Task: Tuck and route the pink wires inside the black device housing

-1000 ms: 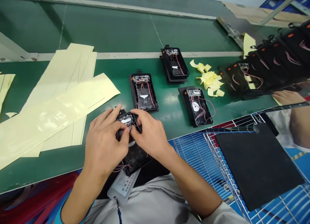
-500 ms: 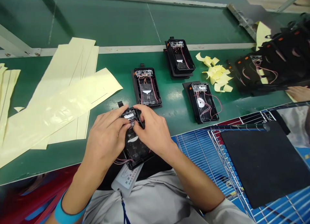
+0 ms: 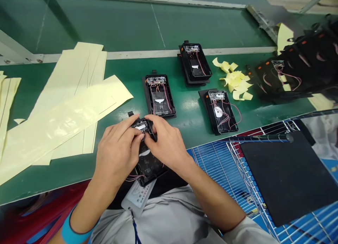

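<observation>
Left hand [image 3: 116, 149]: thumb and forefinger nearly meet at the circuit board [image 3: 141, 126]; right hand [image 3: 169, 142]: thumb and forefinger stand apart beside it; clamping cannot be told; the board sits at the far end of the black case [image 3: 151, 166]; the step appears to be board adjustment; the next move calls for light, steady pressure.

From my remote feed, I read the held housing [image 3: 151, 167] as black plastic, smooth, faintly glossy; the 3 bench housings [image 3: 173, 105] match. Green bench top [image 3: 185, 120]: smooth, soft sheen. Yellow sheets [image 3: 70, 69]: paper-like, the top sheet [image 3: 59, 122] glossy, slightly wrinkled. I note shiny metal rack wire [image 3: 208, 163], matt black board [image 3: 287, 177], grey cloth shirt [image 3: 169, 216].
</observation>
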Tool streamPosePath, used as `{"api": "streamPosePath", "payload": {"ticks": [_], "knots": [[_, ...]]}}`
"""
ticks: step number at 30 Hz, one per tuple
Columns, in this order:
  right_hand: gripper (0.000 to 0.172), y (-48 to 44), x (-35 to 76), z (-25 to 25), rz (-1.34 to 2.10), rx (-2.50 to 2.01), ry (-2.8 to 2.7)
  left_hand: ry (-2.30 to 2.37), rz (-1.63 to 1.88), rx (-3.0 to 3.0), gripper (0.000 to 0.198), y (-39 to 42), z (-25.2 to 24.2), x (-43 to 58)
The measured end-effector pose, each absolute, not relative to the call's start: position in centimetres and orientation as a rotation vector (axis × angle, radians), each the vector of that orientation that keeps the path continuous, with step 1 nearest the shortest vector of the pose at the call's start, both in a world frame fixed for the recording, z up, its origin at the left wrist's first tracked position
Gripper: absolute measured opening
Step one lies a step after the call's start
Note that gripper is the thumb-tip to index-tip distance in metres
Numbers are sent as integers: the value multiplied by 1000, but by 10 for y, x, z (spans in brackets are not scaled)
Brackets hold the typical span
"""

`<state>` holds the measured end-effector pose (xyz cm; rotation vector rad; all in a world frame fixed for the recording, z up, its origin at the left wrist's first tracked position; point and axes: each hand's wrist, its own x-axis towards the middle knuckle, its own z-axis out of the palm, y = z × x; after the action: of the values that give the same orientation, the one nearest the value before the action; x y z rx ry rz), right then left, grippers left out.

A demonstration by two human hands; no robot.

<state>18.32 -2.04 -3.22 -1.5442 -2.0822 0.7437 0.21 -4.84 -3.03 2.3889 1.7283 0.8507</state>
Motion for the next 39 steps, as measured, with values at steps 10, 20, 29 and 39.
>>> {"api": "streamPosePath", "payload": {"ticks": [10,20,29,39], "knots": [[49,-19,185,-31,735,-1517,-2095,1777,879,2077,19,-48,-27,13],[48,-20,186,-30,747,-1496,-2095,1802,855,1893,15,-51,-21,10],[48,-21,185,-30,749,-1502,-2092,1791,809,1807,19,-49,-18,11],[48,-20,185,-29,761,-1516,-2085,1817,795,1968,21,-50,-23,4]]}}
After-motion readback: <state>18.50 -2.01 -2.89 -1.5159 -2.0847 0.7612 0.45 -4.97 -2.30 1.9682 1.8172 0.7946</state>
